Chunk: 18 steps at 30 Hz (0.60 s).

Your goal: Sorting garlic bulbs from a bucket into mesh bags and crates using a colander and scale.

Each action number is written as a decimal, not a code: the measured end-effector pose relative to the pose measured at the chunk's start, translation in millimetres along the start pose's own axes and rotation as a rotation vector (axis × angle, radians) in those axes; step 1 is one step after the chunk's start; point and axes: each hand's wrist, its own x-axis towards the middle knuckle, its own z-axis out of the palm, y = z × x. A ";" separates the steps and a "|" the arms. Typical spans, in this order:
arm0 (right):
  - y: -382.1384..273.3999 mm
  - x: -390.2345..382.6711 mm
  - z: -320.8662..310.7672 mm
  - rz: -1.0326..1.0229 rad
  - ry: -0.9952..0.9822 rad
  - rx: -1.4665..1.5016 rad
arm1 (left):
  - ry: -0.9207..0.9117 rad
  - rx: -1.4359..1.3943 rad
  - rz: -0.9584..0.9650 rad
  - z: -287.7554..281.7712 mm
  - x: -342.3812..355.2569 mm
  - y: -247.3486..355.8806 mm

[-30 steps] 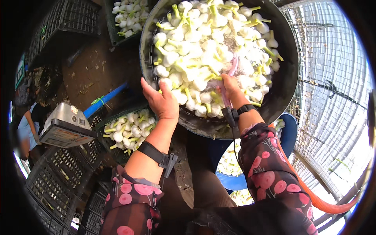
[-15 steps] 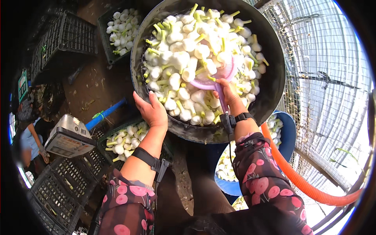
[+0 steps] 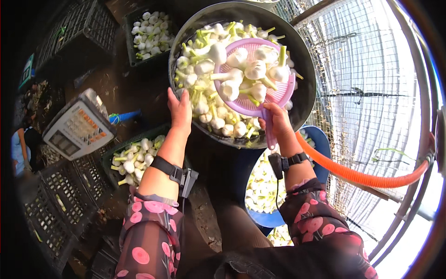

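Note:
My right hand is closed round the handle of a pink plastic strainer. Several white garlic bulbs with cut green stems lie in its mesh bowl, lifted over a large dark round basin. More garlic sits in water in that basin. At the basin's near left rim is my left hand, thumb and fingers apart; it carries nothing, and some of its fingers are partly hidden.
A blue tub of garlic stands below right, beside an orange corrugated hose. Crates of garlic and stacked black crates are at left, near a weighing scale. Wire mesh lines the right. Another person is far left.
The strainer has come up out of the garlic pile, now loaded with bulbs. My left hand stays at the basin's rim. The whole view has shifted a little.

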 end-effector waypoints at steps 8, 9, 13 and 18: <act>30.9 -134.6 76.9 0.075 -0.122 -0.048 | -0.088 0.058 0.979 -96.2 -125.9 70.0; 43.5 -146.2 87.8 0.102 -0.106 -0.069 | -0.096 0.103 1.041 -107.7 -135.0 68.0; 103.5 -183.6 132.0 0.180 -0.160 -0.153 | -0.100 0.161 0.938 -155.0 -149.6 27.7; 192.1 -194.3 175.1 0.213 -0.156 -0.234 | -0.014 0.201 0.732 -217.0 -148.0 -61.9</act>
